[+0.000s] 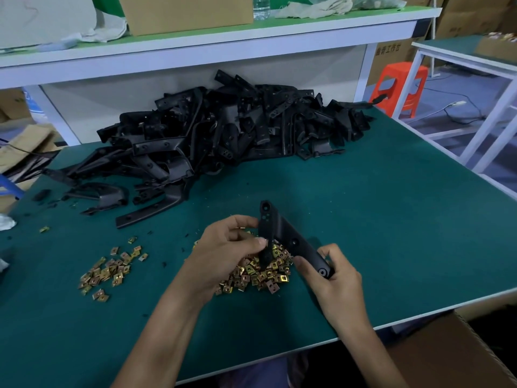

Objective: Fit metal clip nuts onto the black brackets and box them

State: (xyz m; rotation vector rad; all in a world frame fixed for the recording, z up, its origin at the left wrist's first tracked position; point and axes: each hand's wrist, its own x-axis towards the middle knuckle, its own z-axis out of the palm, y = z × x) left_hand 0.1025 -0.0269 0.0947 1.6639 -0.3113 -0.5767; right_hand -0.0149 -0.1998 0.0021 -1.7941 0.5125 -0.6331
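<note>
Black bracket (pixel 282 231): I'm gripping its end w/ right hand (pixel 335 281), left hand (pixel 223 247) pinching its tab above clip nuts (pixel 260 273) at 6 o'clock; prob. fitting, nxt needing firm push.

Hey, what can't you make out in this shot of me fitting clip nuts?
What the thumb of the left hand presses: head view, too small, hidden by thumb and black bracket.
Bracket's near end: head view, partly covered by the right hand.
Cardboard box interior: head view, cut off by the lower right edge.
Water bottle top: head view, cut off by the top edge.
</note>
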